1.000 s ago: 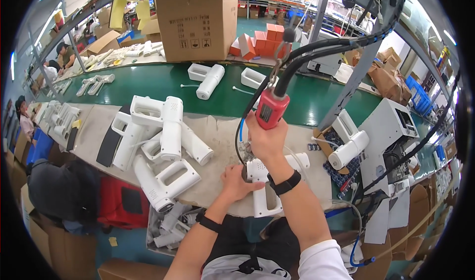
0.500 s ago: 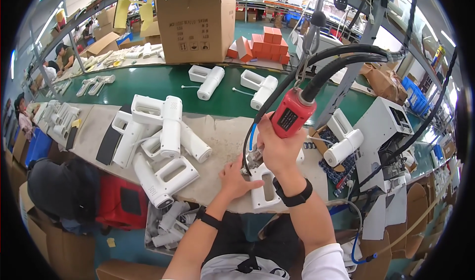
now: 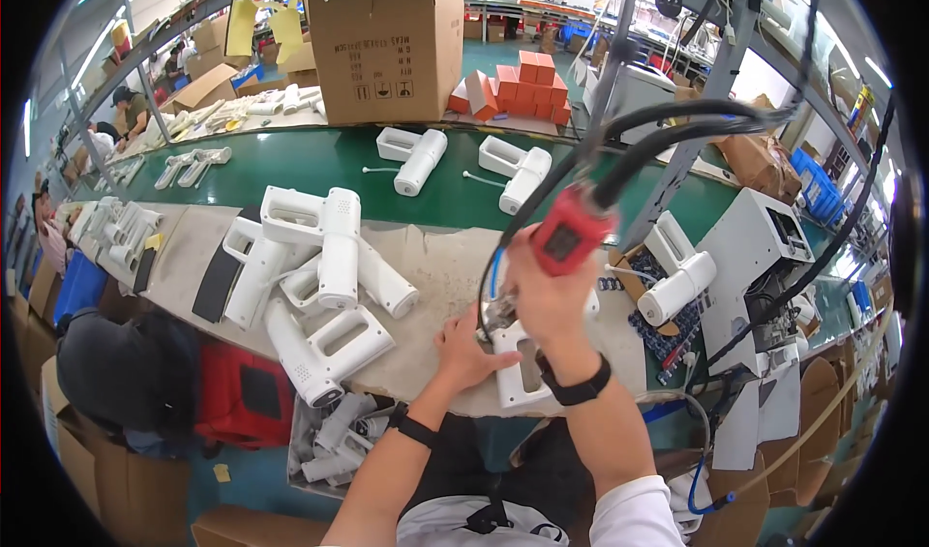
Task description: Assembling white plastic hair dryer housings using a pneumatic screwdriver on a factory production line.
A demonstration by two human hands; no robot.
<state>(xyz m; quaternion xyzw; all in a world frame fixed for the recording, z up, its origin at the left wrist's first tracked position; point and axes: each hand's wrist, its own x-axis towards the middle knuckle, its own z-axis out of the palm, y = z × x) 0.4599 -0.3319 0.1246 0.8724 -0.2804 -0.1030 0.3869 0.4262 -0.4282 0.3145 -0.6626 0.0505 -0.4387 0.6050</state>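
Observation:
My right hand (image 3: 552,300) is wrapped around a red electric screwdriver (image 3: 573,233), which hangs from a hook with thick black cables at its top. Its lower end is hidden behind my fingers. Beneath it, a white plastic appliance housing with a loop handle (image 3: 510,388) lies on the bench near the front edge. My left hand (image 3: 464,354) grips the left side of this housing, thumb stretched across it. Some silvery inner parts (image 3: 498,313) show between my hands, too small to name.
White handled housings (image 3: 334,247) are piled on the left of the bench. Two more (image 3: 419,162) lie on the green belt behind. At the right are another housing (image 3: 677,286) and a grey machine (image 3: 740,266). A carton (image 3: 382,54) and orange boxes (image 3: 527,88) stand at the back.
The red electric screwdriver and its cables are blurred and have tilted and shifted slightly downward with my right hand. My left hand keeps its place on the housing. The whole view has shifted slightly.

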